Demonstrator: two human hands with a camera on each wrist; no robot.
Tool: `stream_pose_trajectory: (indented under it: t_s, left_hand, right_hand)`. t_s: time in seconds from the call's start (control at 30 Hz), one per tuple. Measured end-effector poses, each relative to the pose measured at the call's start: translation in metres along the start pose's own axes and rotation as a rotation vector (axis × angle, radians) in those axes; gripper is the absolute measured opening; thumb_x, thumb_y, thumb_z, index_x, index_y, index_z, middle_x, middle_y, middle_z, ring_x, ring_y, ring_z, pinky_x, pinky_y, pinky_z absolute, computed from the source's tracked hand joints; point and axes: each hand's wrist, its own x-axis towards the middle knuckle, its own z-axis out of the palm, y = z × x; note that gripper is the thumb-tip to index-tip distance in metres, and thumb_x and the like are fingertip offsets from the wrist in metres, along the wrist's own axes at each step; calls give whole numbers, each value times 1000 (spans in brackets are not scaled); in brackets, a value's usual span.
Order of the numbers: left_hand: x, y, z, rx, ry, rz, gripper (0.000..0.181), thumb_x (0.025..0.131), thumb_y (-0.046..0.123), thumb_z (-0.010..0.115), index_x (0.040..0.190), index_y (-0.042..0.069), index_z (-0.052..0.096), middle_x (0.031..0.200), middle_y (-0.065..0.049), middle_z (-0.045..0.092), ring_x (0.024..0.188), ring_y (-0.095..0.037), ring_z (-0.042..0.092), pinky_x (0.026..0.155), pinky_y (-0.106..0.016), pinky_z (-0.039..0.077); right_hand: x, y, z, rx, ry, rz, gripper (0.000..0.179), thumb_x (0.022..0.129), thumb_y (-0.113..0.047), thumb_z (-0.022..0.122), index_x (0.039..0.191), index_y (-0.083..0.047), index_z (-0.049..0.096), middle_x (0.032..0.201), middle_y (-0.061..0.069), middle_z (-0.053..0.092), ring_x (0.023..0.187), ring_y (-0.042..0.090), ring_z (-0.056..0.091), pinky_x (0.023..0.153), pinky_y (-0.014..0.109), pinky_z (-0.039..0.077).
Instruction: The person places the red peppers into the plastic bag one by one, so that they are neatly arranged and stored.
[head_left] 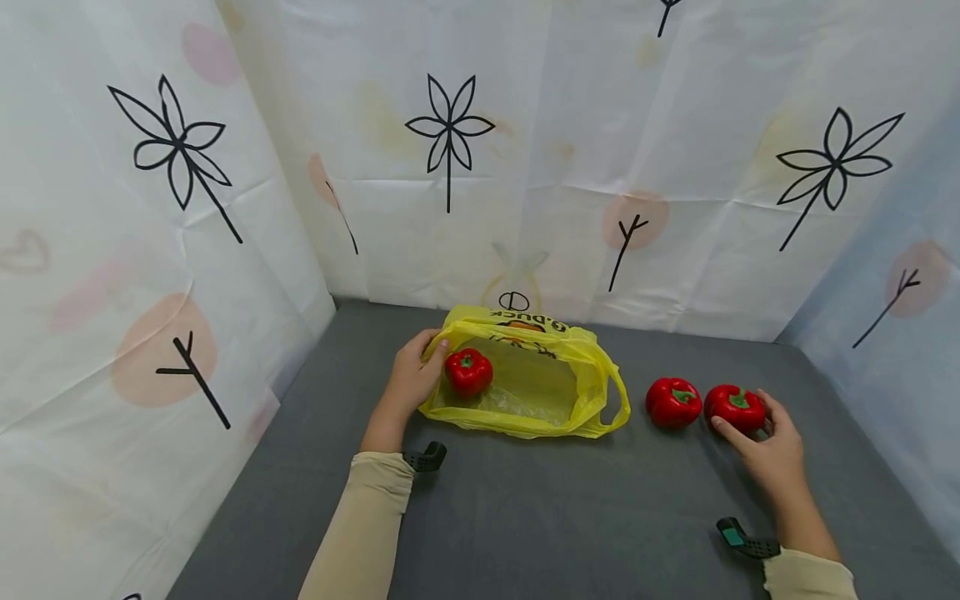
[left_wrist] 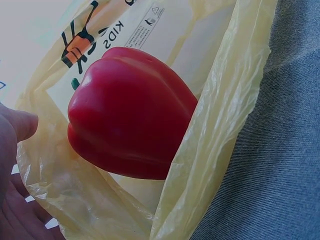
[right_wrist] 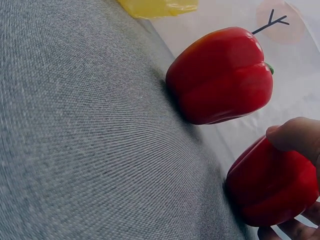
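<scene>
A yellow plastic bag (head_left: 510, 423) lies on its side with its mouth facing me. Inside its left part sits one red bell pepper (head_left: 469, 372), which fills much of the left wrist view. My left hand (head_left: 414, 371) holds the bag's left rim, thumb on the inner side and fingers behind the plastic. Over on the right, my right hand (head_left: 776, 450) grips a second red bell pepper (head_left: 735, 407) between thumb and fingers; it appears to rest on the table. Just left of it, almost touching, stands a third bell pepper (right_wrist: 220, 77) with nothing holding it.
A dark grey cloth covers the table (head_left: 555, 517). White printed curtains (head_left: 525, 167) rise at the back and on both sides. The bag's handle loop (head_left: 618, 400) sticks out at its right end, a short way from the nearest loose pepper.
</scene>
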Motion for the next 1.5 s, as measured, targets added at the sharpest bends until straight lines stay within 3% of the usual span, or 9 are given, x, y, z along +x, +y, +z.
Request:
stream_pose_trajectory:
  t_s: [0.17, 0.6, 1.23, 1.5]
  left_hand:
    - [-1, 0, 0, -1, -4, 2, 39, 112, 39, 54, 140, 13, 65, 138, -10, 68, 127, -31, 64, 107, -54, 54]
    - [0, 0, 0, -12, -10, 13, 40, 112, 41, 54, 140, 14, 65, 137, -10, 68, 125, -31, 65, 106, -54, 54]
    - [1, 3, -2, -7, -12, 7, 39, 112, 40, 54, 139, 14, 65, 137, -10, 68, 127, -31, 64, 107, -54, 54]
    - [-2, 2, -3, 6, -10, -4, 39, 112, 41, 54, 139, 14, 65, 136, -10, 68, 125, -31, 65, 105, -54, 55]
  right_hand:
    - [-2, 0, 0, -10, 5, 1, 92, 101, -35, 73, 170, -8, 19, 169, 30, 30, 150, 54, 38, 123, 57, 37]
    - [-2, -4, -1, 34, 27, 36, 92, 101, -32, 73, 171, -8, 18, 172, 29, 26, 154, 54, 34, 119, 70, 34]
    - [-1, -3, -2, 36, 55, 68, 90, 101, -34, 74, 171, -12, 22, 173, 24, 26, 153, 51, 36, 119, 68, 36]
    - [-2, -6, -4, 44, 68, 70, 89, 101, -33, 74, 170, -12, 23, 174, 21, 27, 154, 49, 37, 121, 61, 37]
